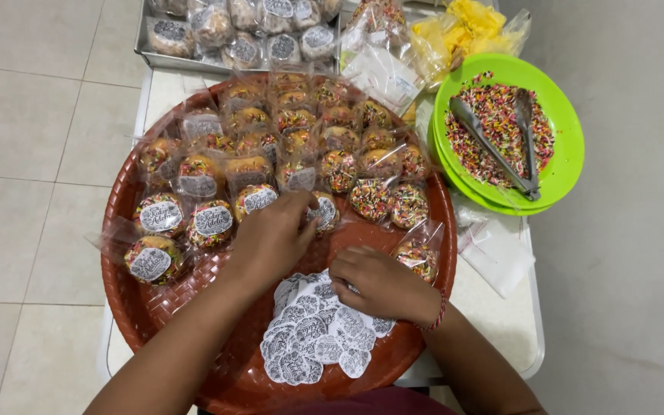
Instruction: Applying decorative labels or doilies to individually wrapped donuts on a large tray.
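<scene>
Stickers, round white printed ones, lie heaped nearest me on the woven red-brown tray. My right hand pinches one there; my left hand presses a label onto a bagged sprinkle doughnut. Front-left bags look labelled; many behind still bare, I judge. Beyond, tongs rest in a green plate of sprinkles.

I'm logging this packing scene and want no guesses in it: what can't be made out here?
- Head view: what the left hand presses on a wrapped doughnut; its fingers hide it.
- Whether the right hand pinches a sticker off the sticker pile; its fingertips are curled under.
- The metal tray of packets, cut off by the top edge.
- The near rim of the round brown tray, cut off by the bottom edge.
</scene>
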